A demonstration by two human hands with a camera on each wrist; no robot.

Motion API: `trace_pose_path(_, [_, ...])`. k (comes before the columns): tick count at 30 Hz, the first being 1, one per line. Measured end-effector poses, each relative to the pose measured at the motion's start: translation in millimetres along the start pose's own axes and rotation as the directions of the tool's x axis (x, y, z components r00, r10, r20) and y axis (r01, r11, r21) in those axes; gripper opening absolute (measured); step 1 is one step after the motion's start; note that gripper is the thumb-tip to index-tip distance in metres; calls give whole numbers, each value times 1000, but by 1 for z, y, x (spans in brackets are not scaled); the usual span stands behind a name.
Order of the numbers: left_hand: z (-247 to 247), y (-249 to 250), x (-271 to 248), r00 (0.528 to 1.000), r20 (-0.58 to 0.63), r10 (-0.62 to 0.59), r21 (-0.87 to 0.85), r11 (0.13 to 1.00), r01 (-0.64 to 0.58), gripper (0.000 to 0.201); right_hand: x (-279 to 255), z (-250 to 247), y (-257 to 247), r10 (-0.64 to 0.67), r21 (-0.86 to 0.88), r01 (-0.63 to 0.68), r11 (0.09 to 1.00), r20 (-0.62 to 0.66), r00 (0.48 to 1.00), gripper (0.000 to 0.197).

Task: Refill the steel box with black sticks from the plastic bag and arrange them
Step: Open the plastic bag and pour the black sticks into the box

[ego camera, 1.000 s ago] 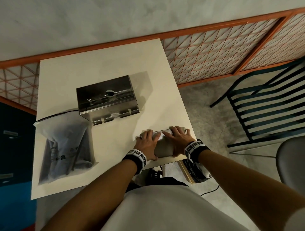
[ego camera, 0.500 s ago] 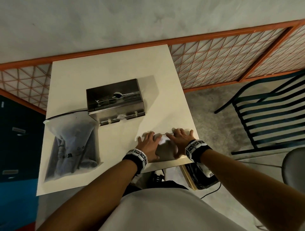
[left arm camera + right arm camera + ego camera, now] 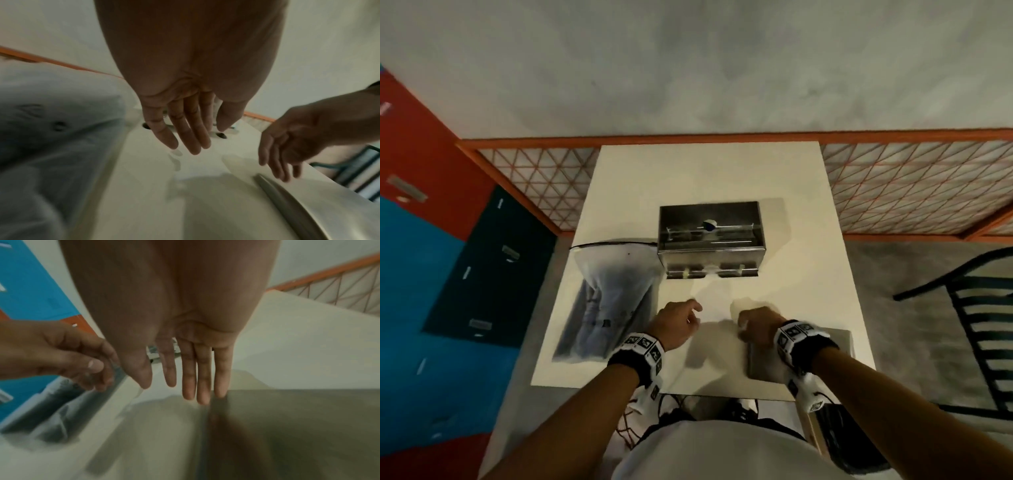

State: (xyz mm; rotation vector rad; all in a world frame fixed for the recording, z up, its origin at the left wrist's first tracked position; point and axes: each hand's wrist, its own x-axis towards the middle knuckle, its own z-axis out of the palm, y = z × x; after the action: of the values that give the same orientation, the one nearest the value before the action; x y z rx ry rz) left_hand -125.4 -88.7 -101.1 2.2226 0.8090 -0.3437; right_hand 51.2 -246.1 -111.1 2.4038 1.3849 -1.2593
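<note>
Head cam showed the shiny rectangular steel box w/ its top open, mid-way on the square white table. The clear plastic bag of black sticks lay touching the box's left side. A flat grey steel lid sat at the near right edge. Left hand and right hand hovered above the table, fingers relaxed, holding nothing.

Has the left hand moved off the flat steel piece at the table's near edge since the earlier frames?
Yes. The left hand is now off the steel piece, hovering left of it, toward the plastic bag.
</note>
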Motion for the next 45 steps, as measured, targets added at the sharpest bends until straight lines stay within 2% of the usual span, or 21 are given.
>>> trace_pose_path(3, [-33,-32,-7,994,-89,-65,-68,996,59,20,20,-4,-34,-19,131,12,991,55,998,28])
trace_pose_path(7, [-73,-79,-10,966,-215,-143,-115,986,120,10,47,-9,-85,-36,347,16,938,52,998,9])
trace_pose_path(9, [-91,-103,-9,936,-289,-199,-115,978,172,15,58,-11,-110,-23,412,2,911,46,999,9])
trace_pose_path(12, [-112,-130,-6,892,-364,-269,-130,963,237,33,75,-9,-141,13,440,-18,898,16,1000,9])
trace_pose_path(14, [-121,-147,-5,876,-351,-331,-108,944,313,53,85,-7,-159,46,414,-37,910,-10,999,9])
trace_pose_path(15, [-123,-155,-4,870,-330,-365,-97,931,353,64,90,-6,-166,67,405,-56,912,-12,998,15])
trace_pose_path(17, [-126,-168,-2,857,-282,-431,-70,900,429,83,96,-6,-180,104,390,-96,916,1,995,41])
trace_pose_path(19, [-127,-178,0,842,-228,-488,-64,871,487,96,102,-7,-190,132,373,-128,919,13,991,55])
trace_pose_path(22, [-126,-188,4,832,-144,-536,-77,844,530,110,112,-4,-198,187,405,-181,896,26,982,69])
trace_pose_path(25, [-121,-203,5,834,-86,-544,-77,839,539,114,117,-5,-208,193,467,-183,865,27,981,69])
trace_pose_path(30, [-118,-208,3,860,-55,-508,-121,858,499,109,128,1,-220,121,546,-111,830,18,992,55])
trace_pose_path(33, [-121,-208,6,877,-17,-480,-193,862,468,106,130,0,-226,127,567,-120,815,28,992,61])
trace_pose_path(36, [-113,-228,20,893,47,-447,-282,852,441,100,137,0,-229,119,585,-78,807,-32,992,71])
trace_pose_path(38, [-114,-229,21,897,107,-428,-269,856,441,98,140,-1,-232,98,596,-39,802,-68,993,81])
trace_pose_path(39, [-119,-222,17,904,149,-401,-288,857,428,82,141,-2,-234,91,611,-26,791,-76,993,87])
trace_pose_path(41, [-130,-198,4,892,255,-372,-347,826,444,35,144,-5,-238,67,655,10,755,-92,993,98])
trace_pose_path(42, [-134,-189,-1,883,299,-360,-376,806,456,23,153,-1,-236,49,677,32,735,-101,994,101])
trace_pose_path(43, [-136,-183,-4,874,337,-350,-396,789,469,20,158,1,-234,26,707,66,704,-119,993,103])
trace_pose_path(45, [-139,-175,-6,878,357,-319,-445,768,460,28,164,2,-227,7,748,119,653,-163,987,112])
